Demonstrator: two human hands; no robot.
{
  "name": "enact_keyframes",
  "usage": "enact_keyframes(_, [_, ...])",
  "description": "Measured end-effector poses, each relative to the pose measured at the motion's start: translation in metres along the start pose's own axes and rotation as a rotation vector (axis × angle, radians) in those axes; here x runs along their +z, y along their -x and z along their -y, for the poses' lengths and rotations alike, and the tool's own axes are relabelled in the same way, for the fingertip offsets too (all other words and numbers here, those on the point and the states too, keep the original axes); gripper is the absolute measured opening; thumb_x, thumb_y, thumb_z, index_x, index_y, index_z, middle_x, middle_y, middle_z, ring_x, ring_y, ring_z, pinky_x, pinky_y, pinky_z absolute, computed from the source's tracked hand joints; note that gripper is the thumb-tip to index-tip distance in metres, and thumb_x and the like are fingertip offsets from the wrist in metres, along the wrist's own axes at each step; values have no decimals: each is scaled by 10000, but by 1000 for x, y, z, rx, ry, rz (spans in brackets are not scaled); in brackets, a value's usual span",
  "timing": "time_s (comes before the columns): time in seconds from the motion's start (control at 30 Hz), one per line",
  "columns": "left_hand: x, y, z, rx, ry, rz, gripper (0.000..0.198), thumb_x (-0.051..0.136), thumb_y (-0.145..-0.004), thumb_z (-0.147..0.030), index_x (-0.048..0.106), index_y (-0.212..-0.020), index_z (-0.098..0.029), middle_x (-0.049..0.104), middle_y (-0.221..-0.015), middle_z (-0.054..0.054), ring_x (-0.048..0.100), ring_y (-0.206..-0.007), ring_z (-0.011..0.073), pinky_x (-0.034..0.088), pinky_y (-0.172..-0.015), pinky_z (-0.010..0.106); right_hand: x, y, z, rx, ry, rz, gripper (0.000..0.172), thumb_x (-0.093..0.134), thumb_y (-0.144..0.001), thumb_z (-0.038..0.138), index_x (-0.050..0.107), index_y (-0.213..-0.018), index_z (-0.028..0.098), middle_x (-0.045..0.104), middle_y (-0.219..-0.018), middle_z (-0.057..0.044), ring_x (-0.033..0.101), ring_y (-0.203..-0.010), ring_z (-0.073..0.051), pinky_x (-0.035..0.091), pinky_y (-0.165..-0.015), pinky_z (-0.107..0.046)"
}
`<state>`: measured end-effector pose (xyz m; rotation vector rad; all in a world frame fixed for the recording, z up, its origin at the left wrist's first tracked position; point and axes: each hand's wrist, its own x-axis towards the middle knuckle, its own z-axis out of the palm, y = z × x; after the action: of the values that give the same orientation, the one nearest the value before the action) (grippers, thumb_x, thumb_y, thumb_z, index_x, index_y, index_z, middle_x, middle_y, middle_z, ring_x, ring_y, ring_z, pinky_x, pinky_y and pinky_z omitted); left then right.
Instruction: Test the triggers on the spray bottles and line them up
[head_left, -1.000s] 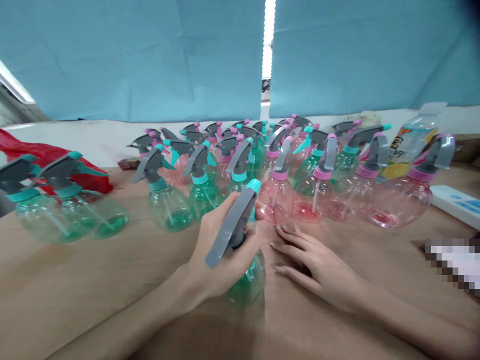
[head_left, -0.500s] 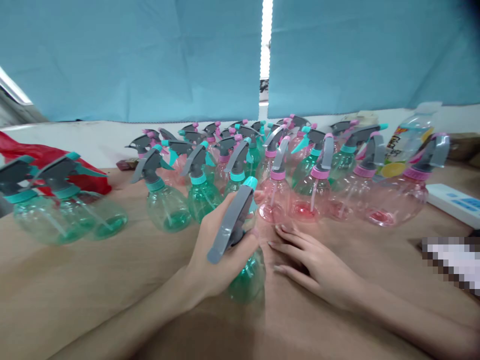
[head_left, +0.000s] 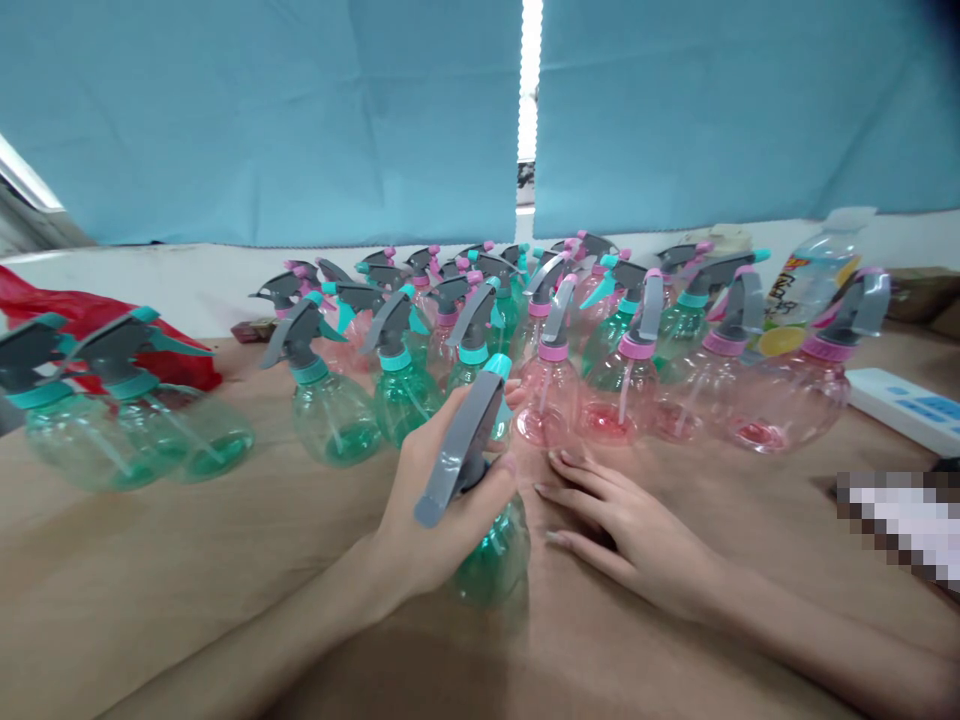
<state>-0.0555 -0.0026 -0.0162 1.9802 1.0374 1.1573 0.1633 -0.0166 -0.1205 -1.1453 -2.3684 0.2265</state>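
My left hand [head_left: 431, 510] is wrapped round the neck of a green spray bottle [head_left: 491, 550] with a grey trigger head and teal nozzle; the bottle stands on the brown table [head_left: 225, 560] just in front of me. My right hand [head_left: 626, 525] lies flat on the table beside that bottle, fingers stretched out toward it, holding nothing. Behind both hands stands a crowd of several green spray bottles [head_left: 334, 415] and pink spray bottles [head_left: 551, 395].
Two more green spray bottles [head_left: 112, 430] stand at the left, in front of a red plastic bag [head_left: 67, 305]. A clear drink bottle [head_left: 814, 275] and a white box [head_left: 904, 400] are at the right. Blue curtains [head_left: 262, 110] hang behind.
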Motion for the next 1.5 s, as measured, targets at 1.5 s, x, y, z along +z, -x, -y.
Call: enact_keyframes(1.5, [-5,1,-6,13,-53,48,61,529,-782,-210,558,-833,-223,502,-682,-37,441,-603,133,364,-567,269,-2,-2,3,1,37,45,458,483,-981,439,602,-1320,155,520,-1435,-170,390,-1385,-338,395,-1083,-562])
